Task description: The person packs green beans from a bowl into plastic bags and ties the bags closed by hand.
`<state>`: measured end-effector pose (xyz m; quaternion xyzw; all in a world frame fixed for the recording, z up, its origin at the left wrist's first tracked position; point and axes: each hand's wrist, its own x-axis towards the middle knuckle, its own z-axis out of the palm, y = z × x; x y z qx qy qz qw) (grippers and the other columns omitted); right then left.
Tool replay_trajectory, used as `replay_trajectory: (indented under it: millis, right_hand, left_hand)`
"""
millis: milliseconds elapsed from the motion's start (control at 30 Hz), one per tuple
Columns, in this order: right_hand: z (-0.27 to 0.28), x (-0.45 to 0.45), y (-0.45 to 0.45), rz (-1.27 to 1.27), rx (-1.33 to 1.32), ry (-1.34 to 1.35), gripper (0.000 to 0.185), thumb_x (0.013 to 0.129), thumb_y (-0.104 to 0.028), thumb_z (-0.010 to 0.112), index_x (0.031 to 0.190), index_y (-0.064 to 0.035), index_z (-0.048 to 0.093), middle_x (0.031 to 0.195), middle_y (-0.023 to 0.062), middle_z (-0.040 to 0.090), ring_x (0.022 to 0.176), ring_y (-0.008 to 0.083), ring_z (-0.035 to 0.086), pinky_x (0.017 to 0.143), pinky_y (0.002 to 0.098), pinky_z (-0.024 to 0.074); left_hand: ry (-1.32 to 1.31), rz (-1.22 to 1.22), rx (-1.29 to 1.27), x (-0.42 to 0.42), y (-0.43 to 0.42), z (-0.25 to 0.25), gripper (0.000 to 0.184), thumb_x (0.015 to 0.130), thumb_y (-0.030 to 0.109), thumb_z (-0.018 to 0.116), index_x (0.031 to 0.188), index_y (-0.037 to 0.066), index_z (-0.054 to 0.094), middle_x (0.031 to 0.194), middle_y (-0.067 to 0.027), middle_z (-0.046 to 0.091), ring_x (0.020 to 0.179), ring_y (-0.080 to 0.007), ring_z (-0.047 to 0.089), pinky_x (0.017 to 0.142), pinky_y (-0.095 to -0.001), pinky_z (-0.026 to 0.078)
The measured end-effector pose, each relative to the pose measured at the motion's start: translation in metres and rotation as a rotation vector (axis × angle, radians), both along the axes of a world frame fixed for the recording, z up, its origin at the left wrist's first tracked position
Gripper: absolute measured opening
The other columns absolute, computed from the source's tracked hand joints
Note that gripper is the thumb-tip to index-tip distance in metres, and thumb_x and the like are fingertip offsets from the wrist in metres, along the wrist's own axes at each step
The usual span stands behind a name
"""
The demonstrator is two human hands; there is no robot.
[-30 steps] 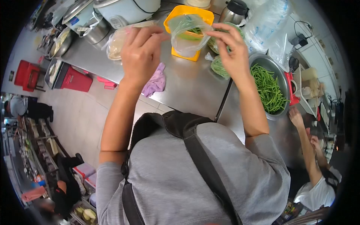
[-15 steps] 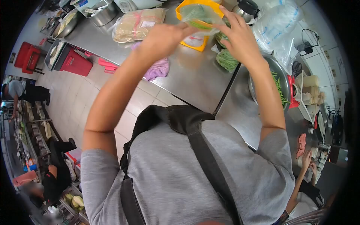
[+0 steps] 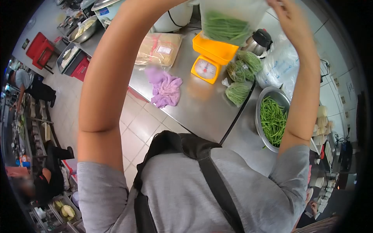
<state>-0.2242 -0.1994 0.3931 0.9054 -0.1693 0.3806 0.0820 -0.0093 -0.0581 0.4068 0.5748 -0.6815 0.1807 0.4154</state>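
Head view: bag of green beans [image 3: 228,26] hangs at one o'clock, overlapping the yellow scale [image 3: 206,66]; right hand's [image 3: 286,14] grip pinches its corner, presumably so contents settle low; left hand's grip out of frame, cannot tell.

Clear bag [image 3: 237,11]: thin, see-through plastic, hanging at the top of the frame just right of centre, its upper edge partly cut off.
Green beans [image 3: 225,29]: slim pods bunched in the bottom of the bag, most lying sideways.
Yellow scale [image 3: 206,69]: upright on the counter [image 3: 202,103], upper middle of the frame, round white dial showing.
Scale tray [image 3: 211,50]: yellow, overlapped by the bag's lower edge; contact cannot be told.
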Motion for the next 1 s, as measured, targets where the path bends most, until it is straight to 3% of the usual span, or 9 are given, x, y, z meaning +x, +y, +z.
replay_trajectory:
  millis: [100,167,200,267,433,567,633,767,1000]
  right_hand:
    - [-0.019,-0.029,0.024,0.092,0.056,-0.153,0.018,0.081,-0.008,0.073,0.095,-0.0030,0.063,0.086,0.0021,0.061,0.083,0.0121,0.058,0.075,0.0288,0.0482]
    - [-0.062,-0.033,0.043,0.105,0.363,-0.060,0.012,0.080,-0.001,0.070,0.090,-0.0033,0.063,0.082,0.0057,0.059,0.072,0.0111,0.055,0.064,0.0266,0.0453]
    - [-0.083,-0.034,0.049,0.160,0.439,-0.079,0.015,0.080,-0.003,0.072,0.086,-0.0024,0.058,0.074,0.0039,0.054,0.069,0.0096,0.052,0.062,0.0258,0.0440]
    - [-0.129,-0.040,0.058,0.168,0.636,-0.127,0.026,0.080,-0.003,0.074,0.078,-0.0007,0.048,0.067,0.0023,0.048,0.067,0.0083,0.051,0.061,0.0247,0.0436]
    - [-0.227,-0.044,0.116,0.189,0.749,-0.517,0.038,0.080,0.003,0.069,0.116,-0.0079,0.062,0.091,0.0094,0.067,0.079,0.0127,0.064,0.069,0.0273,0.0512]
    - [-0.262,-0.043,0.119,0.037,1.030,-0.113,0.030,0.081,0.003,0.069,0.110,-0.0006,0.062,0.082,0.0046,0.064,0.071,0.0099,0.060,0.065,0.0254,0.0488]
    - [-0.267,-0.044,0.123,0.050,1.123,-0.139,0.025,0.081,0.004,0.070,0.104,0.0013,0.061,0.080,0.0036,0.063,0.069,0.0105,0.059,0.064,0.0257,0.0486]
    - [-0.264,-0.034,0.131,0.273,1.422,-0.350,0.025,0.079,0.001,0.072,0.101,-0.0005,0.060,0.089,0.0065,0.061,0.082,0.0119,0.060,0.074,0.0257,0.0477]
    - [-0.302,-0.026,0.125,0.311,1.039,-0.099,0.063,0.067,-0.012,0.080,0.123,-0.0049,0.051,0.129,0.0133,0.049,0.127,0.0295,0.041,0.106,0.0424,0.0321]
  left_hand:
    - [-0.302,-0.028,-0.207,-0.003,-0.003,-0.048,0.025,0.078,0.005,0.068,0.103,-0.001,0.064,0.081,-0.0166,0.065,0.067,-0.0304,0.063,0.066,-0.0377,0.051]
    - [-0.245,-0.043,0.061,-0.010,0.005,-0.080,0.019,0.080,0.009,0.066,0.098,0.004,0.065,0.087,-0.0123,0.064,0.075,-0.0291,0.064,0.066,-0.0396,0.051]
    - [-0.083,-0.044,0.396,-0.017,0.014,-0.095,0.013,0.081,0.015,0.063,0.092,0.009,0.067,0.092,-0.0096,0.063,0.084,-0.0309,0.064,0.069,-0.0439,0.051]
    - [-0.051,-0.087,0.251,-0.023,0.021,-0.142,0.012,0.079,0.015,0.067,0.088,0.007,0.067,0.090,-0.0113,0.062,0.081,-0.0329,0.063,0.068,-0.0435,0.050]
    - [0.302,-0.098,0.301,-0.050,0.047,-0.208,0.011,0.078,0.009,0.068,0.088,0.006,0.066,0.091,-0.0116,0.060,0.084,-0.0349,0.062,0.072,-0.0442,0.050]
    - [0.352,-0.163,0.391,-0.053,0.050,-0.272,0.021,0.073,0.001,0.072,0.093,0.001,0.064,0.087,-0.0129,0.056,0.080,-0.0300,0.060,0.065,-0.0375,0.049]
    - [0.715,-0.211,0.426,-0.053,0.053,-0.273,0.027,0.071,-0.001,0.073,0.096,0.000,0.062,0.089,-0.0136,0.057,0.082,-0.0294,0.060,0.066,-0.0370,0.049]
    - [1.151,-0.501,0.694,-0.079,0.067,-0.266,0.033,0.068,-0.002,0.074,0.097,0.000,0.058,0.092,-0.0137,0.059,0.086,-0.0294,0.061,0.072,-0.0385,0.048]
    - [0.634,-0.603,0.497,-0.084,0.054,-0.306,0.026,0.065,-0.004,0.069,0.089,0.002,0.060,0.089,-0.0143,0.060,0.086,-0.0325,0.061,0.075,-0.0377,0.048]
